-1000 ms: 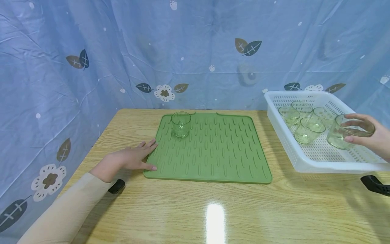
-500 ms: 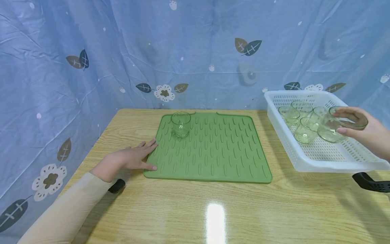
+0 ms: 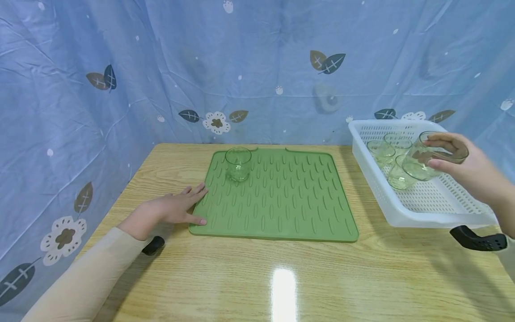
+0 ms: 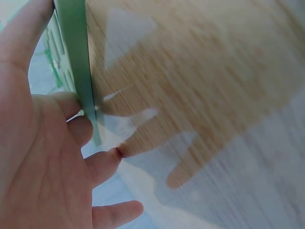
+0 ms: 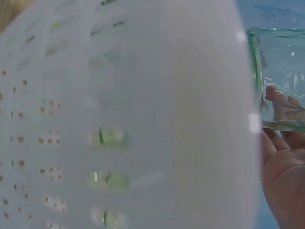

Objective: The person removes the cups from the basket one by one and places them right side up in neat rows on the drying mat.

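Observation:
My right hand [image 3: 454, 152] grips a clear, green-tinted drinking glass [image 3: 420, 163] by its rim, tilted above the white basket [image 3: 418, 219]. In the right wrist view the held glass [image 5: 286, 76] shows beyond the basket wall [image 5: 143, 95], with the hand [image 5: 286, 171] partly hidden. At the left edge of the green drying mat [image 3: 277, 197], my left hand [image 3: 181, 208] rests with fingers spread. The left wrist view shows that hand [image 4: 47, 157] at the mat edge [image 4: 78, 52]. One glass [image 3: 239, 165] stands upright on the mat's back left.
Several more glasses [image 3: 380, 152] stand in the basket, partly overlapped by the held one. The wooden table [image 3: 225, 277] reaches back to a blue patterned curtain [image 3: 257, 71]. A black wrist-camera mount [image 3: 479, 239] hangs below the right hand, in front of the basket.
My right hand has lifted the glass and moved it left and upward over the other glasses in the basket. The left hand stays at the mat's edge.

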### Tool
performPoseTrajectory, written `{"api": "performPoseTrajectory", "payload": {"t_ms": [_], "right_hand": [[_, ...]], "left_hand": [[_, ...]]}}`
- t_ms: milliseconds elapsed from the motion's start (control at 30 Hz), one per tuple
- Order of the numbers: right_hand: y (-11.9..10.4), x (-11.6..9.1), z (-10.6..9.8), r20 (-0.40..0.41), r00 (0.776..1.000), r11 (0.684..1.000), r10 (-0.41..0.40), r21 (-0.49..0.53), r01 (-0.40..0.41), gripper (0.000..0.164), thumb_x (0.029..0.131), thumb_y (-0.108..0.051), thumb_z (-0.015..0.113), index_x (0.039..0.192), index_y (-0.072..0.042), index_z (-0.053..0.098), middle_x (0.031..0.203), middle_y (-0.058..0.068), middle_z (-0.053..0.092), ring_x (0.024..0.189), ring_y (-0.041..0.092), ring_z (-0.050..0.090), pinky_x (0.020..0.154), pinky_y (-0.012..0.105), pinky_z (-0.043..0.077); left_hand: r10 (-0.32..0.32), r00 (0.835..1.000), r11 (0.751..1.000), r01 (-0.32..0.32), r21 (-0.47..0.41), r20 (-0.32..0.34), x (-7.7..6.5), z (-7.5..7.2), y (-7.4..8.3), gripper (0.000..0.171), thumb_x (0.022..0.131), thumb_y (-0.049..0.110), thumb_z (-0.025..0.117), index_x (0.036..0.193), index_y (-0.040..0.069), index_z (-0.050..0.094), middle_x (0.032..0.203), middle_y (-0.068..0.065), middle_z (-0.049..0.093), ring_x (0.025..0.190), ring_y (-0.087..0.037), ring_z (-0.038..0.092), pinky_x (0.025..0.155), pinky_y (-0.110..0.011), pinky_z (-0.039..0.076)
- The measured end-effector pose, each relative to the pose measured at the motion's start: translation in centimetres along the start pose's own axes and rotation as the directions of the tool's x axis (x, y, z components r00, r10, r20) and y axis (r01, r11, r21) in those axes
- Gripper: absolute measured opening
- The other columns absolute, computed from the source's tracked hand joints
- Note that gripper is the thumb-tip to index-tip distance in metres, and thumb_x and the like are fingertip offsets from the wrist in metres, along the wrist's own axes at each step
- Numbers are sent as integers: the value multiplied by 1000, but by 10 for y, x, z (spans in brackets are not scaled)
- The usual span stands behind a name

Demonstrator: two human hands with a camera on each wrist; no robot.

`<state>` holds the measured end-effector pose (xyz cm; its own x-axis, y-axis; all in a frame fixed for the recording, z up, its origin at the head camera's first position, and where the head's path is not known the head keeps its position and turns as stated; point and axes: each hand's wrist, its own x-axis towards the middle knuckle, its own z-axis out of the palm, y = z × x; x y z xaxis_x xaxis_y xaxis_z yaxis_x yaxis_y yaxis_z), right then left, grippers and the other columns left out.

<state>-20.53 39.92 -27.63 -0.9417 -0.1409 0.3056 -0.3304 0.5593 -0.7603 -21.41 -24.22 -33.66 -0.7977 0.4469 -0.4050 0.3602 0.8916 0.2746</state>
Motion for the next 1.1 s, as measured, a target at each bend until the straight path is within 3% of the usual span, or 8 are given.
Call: {"api": "performPoseTrajectory", "payload": {"t_ms": [200, 400, 700, 1100], "right_hand": [[-11, 4, 14, -8, 1000, 998, 14, 57, -13, 53, 104, 0, 57, 142, -35, 46, 129, -25, 51, 99, -11, 61, 81, 5, 41], [-23, 9, 28, 8, 999, 993, 32, 114, -33, 50, 105, -4, 56, 143, -34, 44, 131, -24, 52, 107, -13, 57, 82, 9, 41], [-42, 20, 49, 43, 998, 997, 49, 59, -52, 50, 104, -12, 62, 145, -33, 41, 130, -26, 53, 111, -14, 52, 83, 9, 43], [-65, 30, 84, 108, 994, 991, 23, 130, -37, 51, 102, -11, 66, 145, -24, 41, 132, -20, 55, 114, -7, 57, 89, 12, 48]], "left_hand": [[-2, 1000, 1000, 2, -9, 1, 1, 2, 1, 104, 95, 64, 61, 165, 5, 12, 171, -17, -3, 151, -50, 3, 109, -81, 9], [0, 1000, 1000, -1, -2, -5, 2, 3, 0, 105, 94, 65, 61, 165, 5, 12, 171, -16, -3, 151, -51, 4, 109, -81, 10], [-1, 1000, 1000, 1, -6, -1, 2, 3, -1, 106, 93, 67, 61, 165, 5, 12, 171, -16, -3, 152, -50, 4, 109, -81, 10], [9, 1000, 1000, -9, -3, -10, 1, 3, -2, 105, 94, 66, 60, 165, 5, 13, 171, -17, -3, 151, -50, 2, 107, -83, 9]]}}
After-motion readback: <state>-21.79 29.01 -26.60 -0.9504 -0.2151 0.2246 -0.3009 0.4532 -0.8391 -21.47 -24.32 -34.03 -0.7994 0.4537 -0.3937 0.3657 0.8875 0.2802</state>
